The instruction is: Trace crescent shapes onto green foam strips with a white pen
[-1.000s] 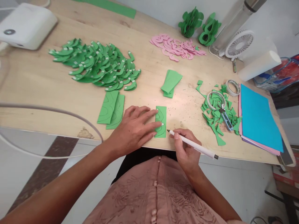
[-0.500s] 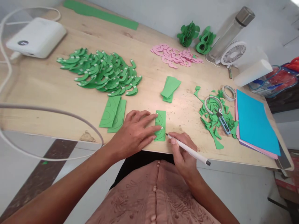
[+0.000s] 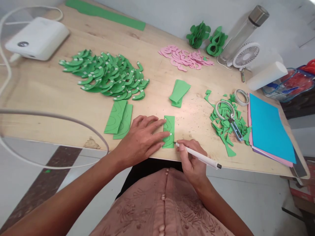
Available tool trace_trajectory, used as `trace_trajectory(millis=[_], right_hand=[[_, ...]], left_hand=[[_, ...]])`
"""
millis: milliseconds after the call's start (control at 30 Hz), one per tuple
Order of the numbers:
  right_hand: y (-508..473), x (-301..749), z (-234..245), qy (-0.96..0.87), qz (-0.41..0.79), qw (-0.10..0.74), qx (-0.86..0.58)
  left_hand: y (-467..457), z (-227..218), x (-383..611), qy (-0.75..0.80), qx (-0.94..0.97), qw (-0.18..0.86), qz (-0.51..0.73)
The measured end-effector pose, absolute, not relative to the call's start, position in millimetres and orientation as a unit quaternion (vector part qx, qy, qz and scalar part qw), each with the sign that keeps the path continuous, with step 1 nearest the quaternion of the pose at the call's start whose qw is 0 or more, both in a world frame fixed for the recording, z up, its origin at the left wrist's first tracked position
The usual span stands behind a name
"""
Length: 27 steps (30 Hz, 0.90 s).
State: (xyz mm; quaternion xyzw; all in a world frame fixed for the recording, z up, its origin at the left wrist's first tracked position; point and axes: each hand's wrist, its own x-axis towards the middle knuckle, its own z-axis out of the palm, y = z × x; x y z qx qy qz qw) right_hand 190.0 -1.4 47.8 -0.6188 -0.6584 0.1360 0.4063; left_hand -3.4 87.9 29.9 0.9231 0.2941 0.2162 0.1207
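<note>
My left hand [image 3: 145, 137] lies flat with fingers spread, its fingertips pressing on a small green paper strip [image 3: 169, 126] that bears curved drawn lines. In my right hand [image 3: 193, 155] is a white pen [image 3: 203, 158], its dark tip at the strip's right edge near the lower corner. Left of my left hand lie green paper pieces [image 3: 114, 118] with similar wavy outlines. Beyond the strip is a small stack of green paper pieces [image 3: 180, 91] with no visible lines.
Green curved cutouts [image 3: 108, 77] are heaped at the left, pink cutouts [image 3: 184, 58] at the back. To the right are green scraps [image 3: 227, 139] with a tape roll and a blue-handled cutter [image 3: 236, 129], and blue paper [image 3: 269, 127]. A white cable [image 3: 93, 123] loops at the front left.
The pen tip has shifted slightly left and down, onto the strip's edge. My left hand stays in place on the strip.
</note>
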Motion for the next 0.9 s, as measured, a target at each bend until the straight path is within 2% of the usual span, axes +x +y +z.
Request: trace_trajectory(millis=[400, 900], right_hand=[[-1.9, 191.3, 48.9, -0.632, 0.172, 0.411, -0.635], [-0.8, 190.9, 47.8, -0.665, 0.141, 0.393, -0.619]], left_hand=[[87.6, 27.7, -2.5, 0.299, 0.922, 0.115, 0.217], [87.9, 30.3, -3.2, 0.297, 0.923, 0.117, 0.213]])
